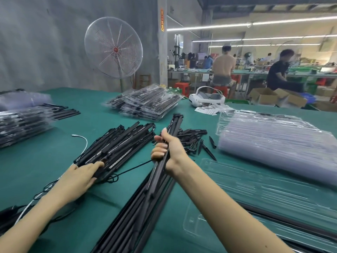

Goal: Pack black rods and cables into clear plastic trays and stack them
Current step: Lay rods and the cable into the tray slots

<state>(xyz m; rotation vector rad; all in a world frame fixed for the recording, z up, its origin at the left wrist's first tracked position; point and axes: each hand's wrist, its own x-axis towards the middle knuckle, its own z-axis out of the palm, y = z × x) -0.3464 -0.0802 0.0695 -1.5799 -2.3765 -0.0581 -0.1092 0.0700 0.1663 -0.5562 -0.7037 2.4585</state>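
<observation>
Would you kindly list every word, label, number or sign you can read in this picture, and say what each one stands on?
Nothing here reads with certainty.
Red vertical sign on the pillar: yellow characters, too blurred to read.
White paper strips on the green table, beside the white headset: any print too small to read.
Black rods: pale markings, too small to read.
Packed trays: no legible label.

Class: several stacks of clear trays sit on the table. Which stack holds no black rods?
The empty tray stack at the right: it looks clear, while the far stack and left stack show black rods inside.
</observation>
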